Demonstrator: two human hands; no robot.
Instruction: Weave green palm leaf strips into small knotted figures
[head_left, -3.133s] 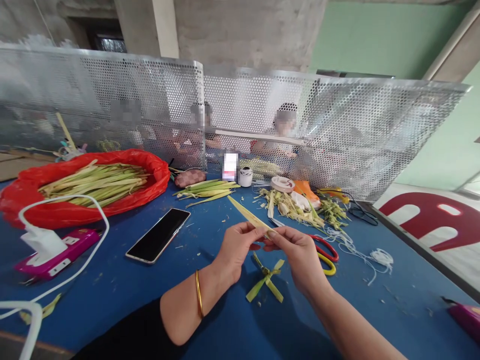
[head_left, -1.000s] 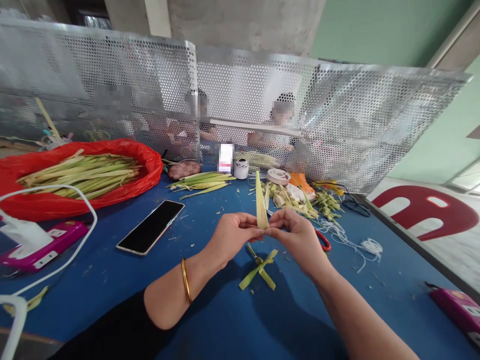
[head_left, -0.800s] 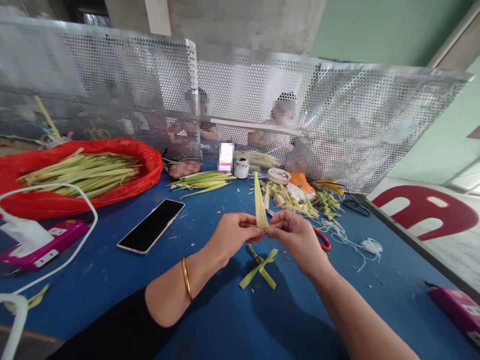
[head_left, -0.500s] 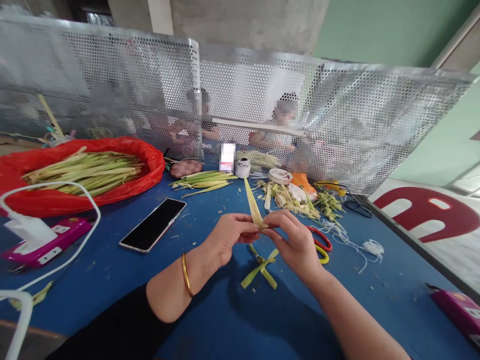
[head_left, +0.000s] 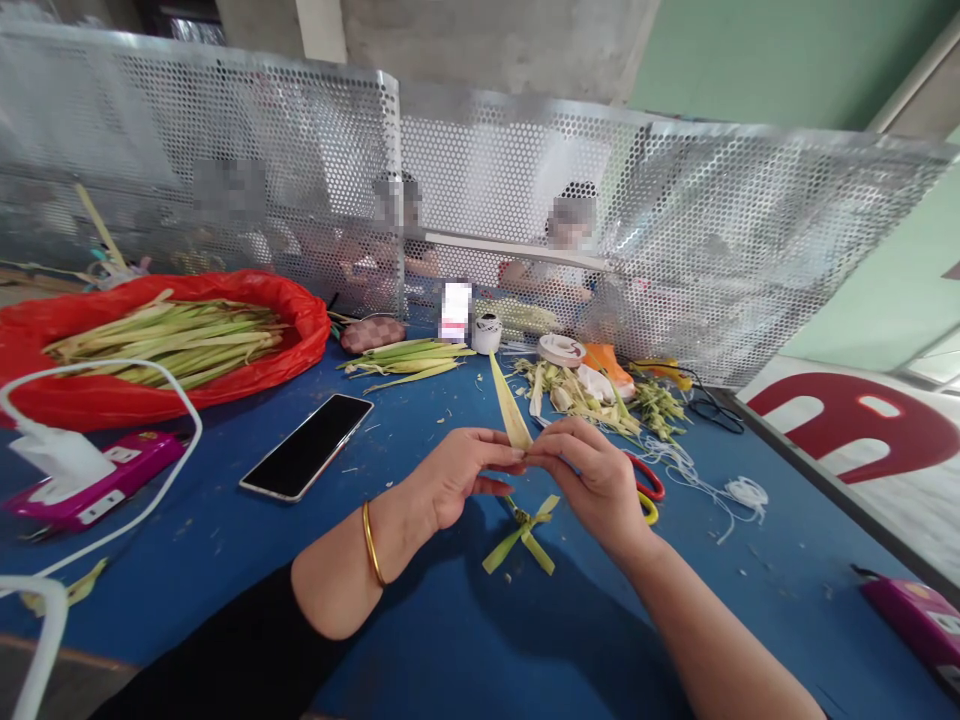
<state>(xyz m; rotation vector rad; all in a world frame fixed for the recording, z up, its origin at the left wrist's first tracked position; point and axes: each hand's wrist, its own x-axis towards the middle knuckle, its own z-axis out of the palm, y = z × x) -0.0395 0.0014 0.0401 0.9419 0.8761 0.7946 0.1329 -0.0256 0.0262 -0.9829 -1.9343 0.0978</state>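
Note:
A long pale yellow-green leaf strip (head_left: pixel 510 405) points up and away from between my two hands. My left hand (head_left: pixel 469 470) pinches its lower end, with a gold bangle at the wrist. My right hand (head_left: pixel 589 475) meets it there, thumb and fingertips closed on the same end. The fingers hide how that end is folded. Below them on the blue table lies a small knotted leaf piece (head_left: pixel 523 535) with several splayed ends. Scissors (head_left: pixel 646 490) with red and yellow handles lie partly behind my right hand.
At left are a red bag (head_left: pixel 289 350) of leaf strips, a phone (head_left: pixel 307 448) and a purple power strip (head_left: pixel 127 480). Loose leaves (head_left: pixel 412 360), a tape roll (head_left: pixel 561 350), leaf scraps (head_left: pixel 574 395) and white string (head_left: pixel 746 497) lie farther back. A perforated metal screen (head_left: pixel 510 170) stands behind, people beyond it.
Both hands keep to the same spot with the leaf strip. My right fingers have shifted slightly at its lower end, and the strip has turned a little.

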